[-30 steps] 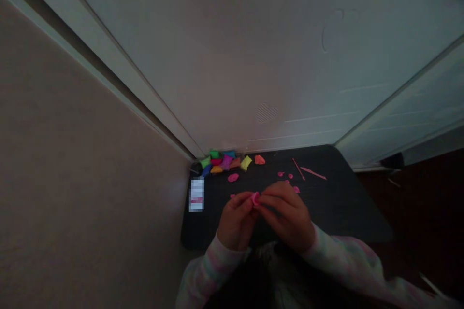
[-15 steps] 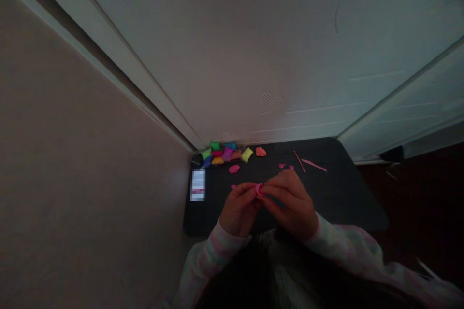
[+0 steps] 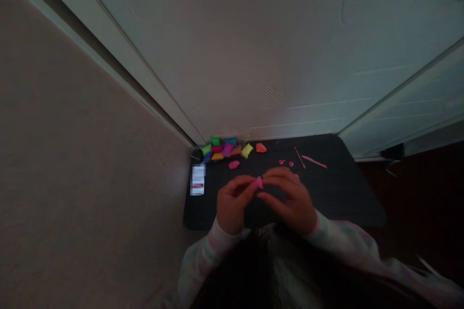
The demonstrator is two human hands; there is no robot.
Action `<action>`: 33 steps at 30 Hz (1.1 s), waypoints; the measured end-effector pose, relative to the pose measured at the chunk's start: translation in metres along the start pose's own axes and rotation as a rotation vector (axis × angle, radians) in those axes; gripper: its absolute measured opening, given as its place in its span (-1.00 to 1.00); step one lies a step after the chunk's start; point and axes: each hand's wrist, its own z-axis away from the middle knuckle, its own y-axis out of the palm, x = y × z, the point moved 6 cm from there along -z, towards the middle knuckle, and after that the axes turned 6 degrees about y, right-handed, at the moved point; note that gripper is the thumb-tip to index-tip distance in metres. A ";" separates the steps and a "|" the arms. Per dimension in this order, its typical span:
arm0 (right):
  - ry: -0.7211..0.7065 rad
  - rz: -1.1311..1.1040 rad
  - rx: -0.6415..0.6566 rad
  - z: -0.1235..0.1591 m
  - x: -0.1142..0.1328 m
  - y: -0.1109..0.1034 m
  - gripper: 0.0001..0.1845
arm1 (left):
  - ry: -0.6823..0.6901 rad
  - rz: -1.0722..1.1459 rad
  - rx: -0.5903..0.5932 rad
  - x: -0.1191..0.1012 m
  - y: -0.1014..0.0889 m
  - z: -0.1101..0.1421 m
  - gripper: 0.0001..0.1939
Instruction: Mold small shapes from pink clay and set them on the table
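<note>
Centrally, a small pink piece (image 3: 259, 183) of what looks like modelling clay is held up above the near part of a dark desk, between a person's two bare hands. The left hand (image 3: 232, 205) has it in a closed pinch, thumb against forefinger, the piece poking out at the tips. The right hand (image 3: 292, 200) has its grip partly open: the fingers curve over to the right edge of the piece while the thumb sits lower, apart from them. Whether those fingertips touch the clay is too small to tell.

Just beyond the right hand lie two little pink bits (image 3: 291, 164), with another pink scrap (image 3: 297, 176) partly hidden by its knuckles. Further right are a thin pink stick (image 3: 299, 157) and, beside it, a flat, tapered pink tool (image 3: 314, 161), both slanting. Beyond the left hand is a larger pink lump (image 3: 234, 164). Behind that, along the back edge of the desk (image 3: 344, 198), come an orange lump (image 3: 261, 147), a yellow packet (image 3: 247, 150) and a cluster of bright packets (image 3: 227, 148) in green, blue, red, purple and orange. A bright, pixelated rectangle (image 3: 197, 179) lies at the left edge. Pale striped sleeves (image 3: 201, 260) cover both arms. Behind the desk rises a white panel (image 3: 217, 58) bearing a striped heart (image 3: 271, 97).
</note>
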 end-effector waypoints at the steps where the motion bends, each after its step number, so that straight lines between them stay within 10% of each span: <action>1: 0.034 -0.031 0.006 0.000 -0.002 0.001 -0.88 | 0.099 -0.122 0.018 -0.007 -0.001 0.001 -0.90; 8: 0.240 -0.276 -0.009 0.003 -0.013 0.005 -0.95 | 0.476 -0.519 0.076 -0.037 0.006 0.011 -0.78; 22: 0.237 -0.305 -0.002 0.008 -0.015 0.008 -0.91 | 0.163 -0.240 0.006 -0.014 -0.002 0.005 -0.90; 33: 0.306 -0.326 -0.002 0.008 -0.019 0.010 -0.96 | 0.389 -0.465 0.093 -0.030 0.004 0.012 -0.78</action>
